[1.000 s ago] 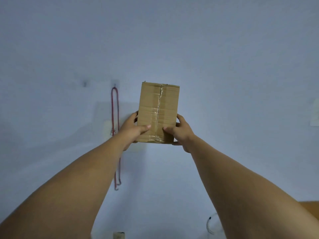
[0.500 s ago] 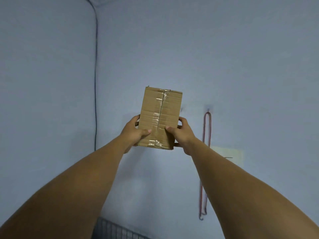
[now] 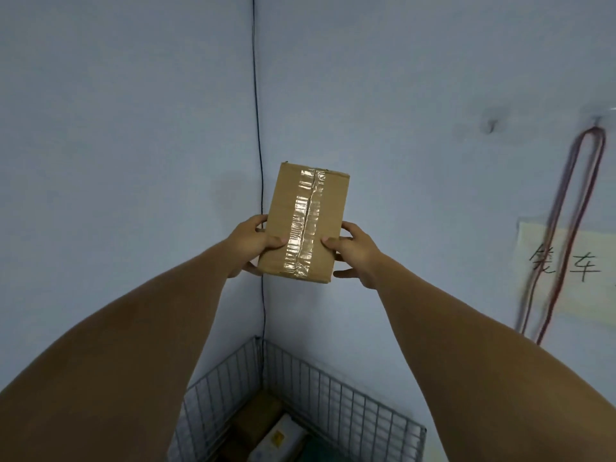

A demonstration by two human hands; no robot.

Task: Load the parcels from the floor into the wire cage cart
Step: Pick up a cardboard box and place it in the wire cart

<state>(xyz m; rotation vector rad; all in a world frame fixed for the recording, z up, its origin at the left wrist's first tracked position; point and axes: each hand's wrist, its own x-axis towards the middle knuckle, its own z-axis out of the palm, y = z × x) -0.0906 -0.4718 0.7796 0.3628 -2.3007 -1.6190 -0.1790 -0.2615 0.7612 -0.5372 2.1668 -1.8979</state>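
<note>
— What is seen farthest left?
— The left hand (image 3: pixel 248 243) is wrapped round the left edge of a cardboard box (image 3: pixel 283 208), with the thumb laid on the front face. Just behind this hand, a thin black cable (image 3: pixel 257 128) is run down the corner of the wall (image 3: pixel 133 128).

— And between the hands?
— The box is held up in the air, long side upright, with its top leaned slightly to the right. A strip of clear tape (image 3: pixel 306 215) is stuck down the middle of its face.

— The other side?
— The right hand (image 3: pixel 355 251) is closed on the box's right edge, thumb in front, on the lower half.

— What is found below the hands?
— The wire cage cart (image 3: pixel 350 405) is set into the corner, well apart from the box. Inside it a brown parcel (image 3: pixel 263 415) and a white parcel (image 3: pixel 283 438) are seen side by side. Whether they touch cannot be told.

— Right of the right hand?
— A dark mark (image 3: pixel 491 125) is seen on the wall. Further right, a red cord (image 3: pixel 566 228) is hung in a long loop across a sheet of paper (image 3: pixel 586 295) with handwritten characters.
</note>
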